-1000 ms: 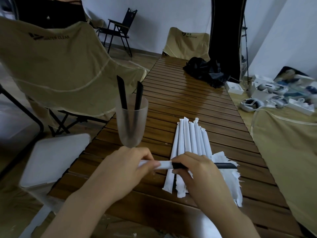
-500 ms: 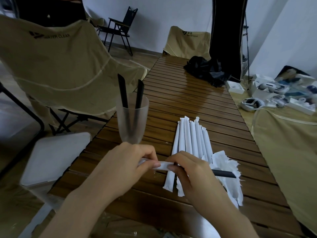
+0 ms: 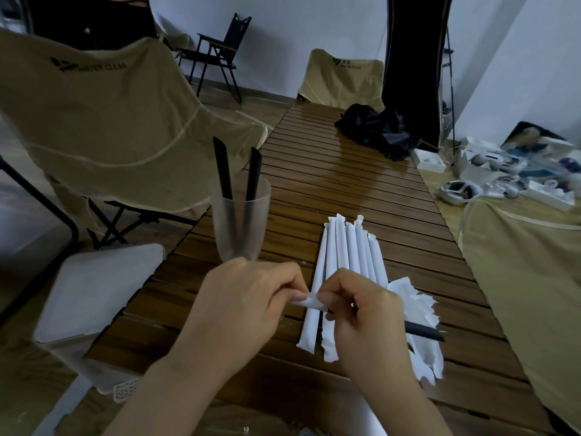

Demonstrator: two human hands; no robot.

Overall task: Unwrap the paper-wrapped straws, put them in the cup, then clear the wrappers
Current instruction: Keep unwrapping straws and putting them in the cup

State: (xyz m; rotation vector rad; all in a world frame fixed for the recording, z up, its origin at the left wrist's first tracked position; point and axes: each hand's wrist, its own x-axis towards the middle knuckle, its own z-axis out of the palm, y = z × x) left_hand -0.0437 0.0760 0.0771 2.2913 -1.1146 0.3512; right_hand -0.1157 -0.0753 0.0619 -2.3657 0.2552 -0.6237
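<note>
My left hand [image 3: 245, 306] pinches the white paper wrapper [image 3: 309, 300] of a black straw [image 3: 423, 331]. My right hand [image 3: 366, 322] grips that straw, whose bare end sticks out to the right past my palm. Only a short piece of wrapper shows between my two hands. Several wrapped straws [image 3: 345, 272] lie side by side on the wooden slat table [image 3: 330, 184], just behind my hands. A frosted plastic cup [image 3: 240, 221] stands at the table's left edge with two black straws [image 3: 237, 174] upright in it. Torn white wrappers [image 3: 421, 335] lie in a heap under my right hand.
A tan folding chair [image 3: 103, 121] stands left of the table, a white stool [image 3: 94, 287] below it. A black bag [image 3: 377, 130] lies at the table's far end. To the right a tan cloth [image 3: 518, 262] carries white headsets [image 3: 459, 191] and boxes.
My hands have drawn closer together and the visible wrapper between them has shortened. The straw's bare end has tilted lower to the right.
</note>
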